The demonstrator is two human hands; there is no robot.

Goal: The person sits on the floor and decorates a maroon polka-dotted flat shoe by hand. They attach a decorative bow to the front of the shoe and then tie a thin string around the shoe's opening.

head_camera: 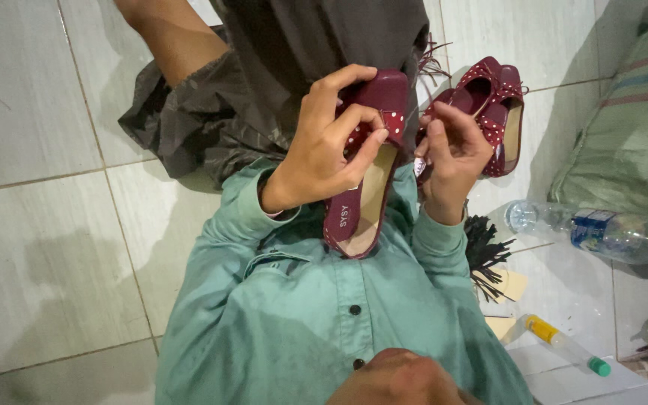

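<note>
I see my left hand (324, 142) wrapped around a maroon dotted shoe (369, 172), thumb pressing its bow; my right hand (451, 150) pinches something small beside it, fingers pressed together.

shoe front: the toe of the dark red slip-on shoe (369, 172) is covered by the left hand (324, 146)
right hand (450, 150): what its fingertips pinch is too small to tell
plastic bottle (594, 231): its cap end is cut by the right edge
green sack (631, 127): only partly in picture
</note>
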